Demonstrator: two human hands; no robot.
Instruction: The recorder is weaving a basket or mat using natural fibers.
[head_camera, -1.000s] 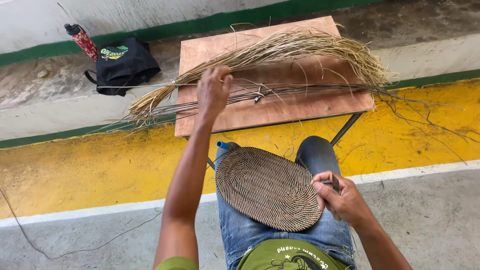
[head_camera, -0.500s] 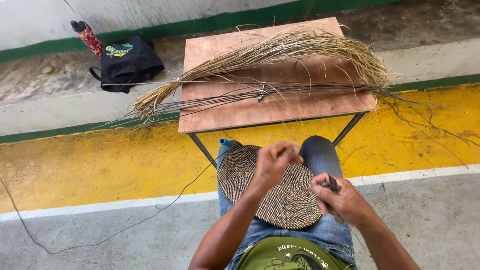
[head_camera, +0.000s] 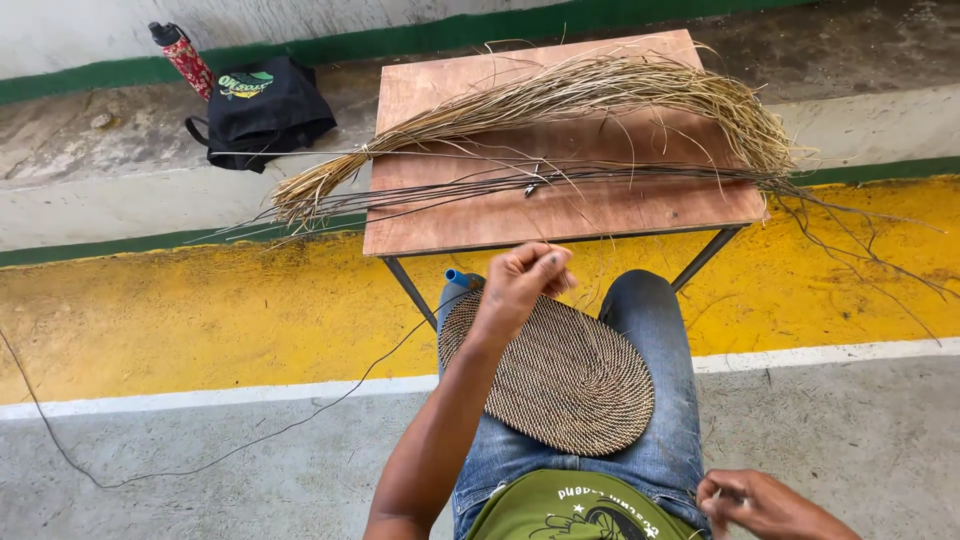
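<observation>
The woven mat (head_camera: 560, 375) lies across the lap, steadying it for work. The left hand (head_camera: 520, 285) hovers above its far edge, grip pinched narrow (apparently on a thin strand); the right hand (head_camera: 765, 500), low beside the hip, pinches something small I cannot identify.

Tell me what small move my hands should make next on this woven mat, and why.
Probably bring the right hand back up to the woven mat: it sits low beside the hip, apart from the mat, while the left hand pinches above the mat's far edge.

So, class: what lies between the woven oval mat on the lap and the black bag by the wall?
In the head view, between mat and bag lie the bundle's tied end and yellow floor stripe.
</observation>
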